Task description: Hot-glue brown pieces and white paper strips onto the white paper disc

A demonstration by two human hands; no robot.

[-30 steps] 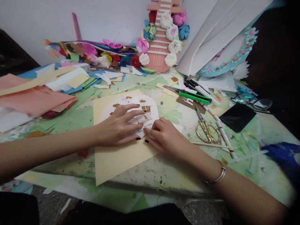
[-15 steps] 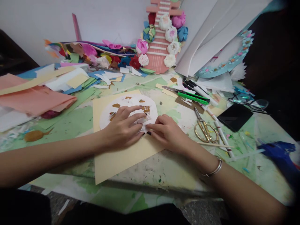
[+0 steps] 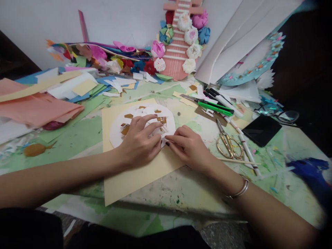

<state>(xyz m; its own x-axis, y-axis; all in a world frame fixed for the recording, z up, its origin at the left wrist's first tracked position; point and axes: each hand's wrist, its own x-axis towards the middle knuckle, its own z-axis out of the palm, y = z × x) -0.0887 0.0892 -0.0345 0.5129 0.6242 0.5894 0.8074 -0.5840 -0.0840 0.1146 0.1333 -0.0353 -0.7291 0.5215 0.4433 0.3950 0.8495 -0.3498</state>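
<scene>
Head view, item one: left hand (image 3: 140, 143), palm down, fingers (image 3: 148, 119) spread wide and pressed flat on a white paper disc (image 3: 116, 133) dotted with brown scraps, the disc lying on a cream card sheet (image 3: 135, 176) at the middle of the desk (image 3: 83, 136). Item two: right hand (image 3: 190, 147), bracelet (image 3: 237, 192) at the wrist, fingers (image 3: 174, 138) drawn narrow, tips pinched on the disc's lower right rim, just beside the left fingertips. Item three, to the right and apart from both hands: gold scissors (image 3: 228, 144), green marker (image 3: 215, 108), black phone (image 3: 261, 130), spectacles (image 3: 278, 113).
</scene>
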